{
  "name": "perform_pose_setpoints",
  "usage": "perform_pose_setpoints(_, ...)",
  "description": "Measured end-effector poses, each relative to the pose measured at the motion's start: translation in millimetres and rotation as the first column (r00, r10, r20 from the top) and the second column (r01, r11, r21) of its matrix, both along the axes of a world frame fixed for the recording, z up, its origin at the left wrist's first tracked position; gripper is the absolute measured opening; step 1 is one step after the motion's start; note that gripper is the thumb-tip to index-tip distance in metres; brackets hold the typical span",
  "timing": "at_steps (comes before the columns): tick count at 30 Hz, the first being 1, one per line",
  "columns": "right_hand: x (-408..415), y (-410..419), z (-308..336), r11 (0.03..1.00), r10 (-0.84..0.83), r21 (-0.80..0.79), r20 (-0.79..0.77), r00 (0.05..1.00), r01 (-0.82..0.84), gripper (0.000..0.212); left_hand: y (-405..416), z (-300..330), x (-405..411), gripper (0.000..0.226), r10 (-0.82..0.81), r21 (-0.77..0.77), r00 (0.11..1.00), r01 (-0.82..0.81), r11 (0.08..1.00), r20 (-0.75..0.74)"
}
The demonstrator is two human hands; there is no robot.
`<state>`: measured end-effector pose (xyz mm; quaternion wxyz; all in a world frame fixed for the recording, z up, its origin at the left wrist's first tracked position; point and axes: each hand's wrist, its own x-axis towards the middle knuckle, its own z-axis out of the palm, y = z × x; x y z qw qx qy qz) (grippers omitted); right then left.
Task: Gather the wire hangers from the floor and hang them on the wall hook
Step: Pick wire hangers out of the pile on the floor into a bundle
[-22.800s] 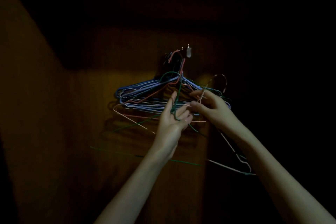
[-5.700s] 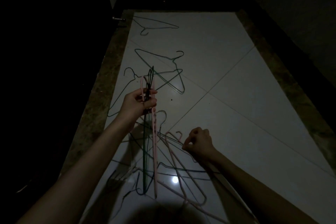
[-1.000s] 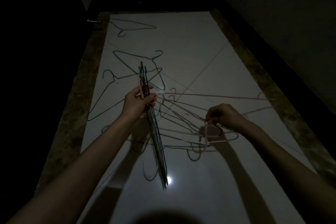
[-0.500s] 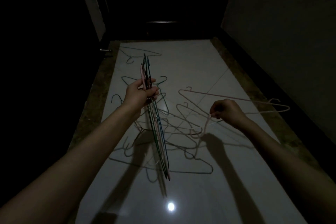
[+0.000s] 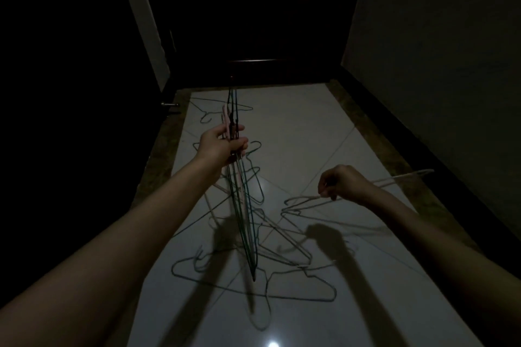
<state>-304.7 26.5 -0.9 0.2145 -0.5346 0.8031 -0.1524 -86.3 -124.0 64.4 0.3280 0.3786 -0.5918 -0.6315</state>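
Both grips holding hangers, dim hallway.
Left hand (image 5: 222,144) clasps hanger bundle (image 5: 239,191); right hand (image 5: 342,182) pinches pale hanger (image 5: 394,179); loose hangers (image 5: 282,262) on floor (image 5: 296,127) below.

The floor (image 5: 296,127) is of large pale tiles, glossy and smooth enough to mirror a bright spot of light and carry soft shadows; its border strip (image 5: 158,160) looks like mottled, speckled stone. The hangers (image 5: 255,267) are thin wire with a smooth coloured coating, green, teal and pale pink. The right-hand wall (image 5: 439,70) looks matt and faintly grainy.
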Motion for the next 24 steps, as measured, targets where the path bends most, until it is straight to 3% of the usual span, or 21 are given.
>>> perform_pose_setpoints(5,-3,-3,0,0.991,-0.062,-0.118,0.035,0.997,0.066,0.009,-4,-6,-3,0.024,-0.023,0.001,1.000,0.023,1.000,0.012)
perform_pose_setpoints(10,-4,-21,13,0.960,-0.144,-0.207,0.210,0.967,0.188,0.006,-13,-5,-14,0.016,-0.034,0.020,0.999,0.033,0.999,0.038)
perform_pose_setpoints(17,21,-82,46,0.922,-0.198,-0.241,0.382,0.903,0.304,0.005,-25,-16,-37,0.021,-0.067,0.149,0.997,0.062,0.987,0.029)
perform_pose_setpoints(24,61,-136,12,0.839,-0.287,-0.320,0.425,0.858,0.440,0.007,-31,-38,-45,0.025,0.018,0.283,0.999,-0.026,0.959,0.032)
